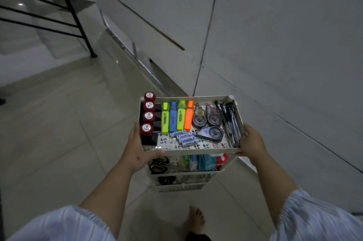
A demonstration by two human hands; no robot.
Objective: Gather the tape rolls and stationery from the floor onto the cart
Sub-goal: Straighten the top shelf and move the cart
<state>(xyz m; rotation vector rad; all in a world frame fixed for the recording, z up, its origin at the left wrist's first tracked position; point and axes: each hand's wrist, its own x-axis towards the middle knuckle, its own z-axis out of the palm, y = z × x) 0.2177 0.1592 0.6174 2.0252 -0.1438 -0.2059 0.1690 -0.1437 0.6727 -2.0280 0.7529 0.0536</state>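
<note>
Cart (204, 151): a cream plastic trolley with three tiers, standing on pale floor tiles close to a grey wall on the right; its top tray has a low rim and a patterned liner.
Left hand (137, 150): holds the near left corner of the top tray, thumb lying along the near rim, fingers wrapped round the left side.
Right hand (252, 142): grips the near right corner of the same tray, fingers curled over the rim.
Stamps (148, 116): four dark red round caps marked TOP, in a row along the left edge over black bodies.
Highlighters (175, 118): four side by side, yellow, blue, yellow-green and orange, caps pointing far.
Correction tape dispensers (206, 120): two grey ones right of the highlighters, a third nearer, lying on its side.
Batteries (183, 138): a few white and blue cells, near the middle of the tray.
Pens (229, 121): a bundle of black ones along the right edge.
Middle tier (188, 163): dark objects at left, teal and red packs at right, too shaded to name.
Bottom tier (180, 180): dim, with something dark inside.
Bare foot (197, 219): on the tiles, nearer than the cart.
Stair railing (64, 5): black bars, far left.
</note>
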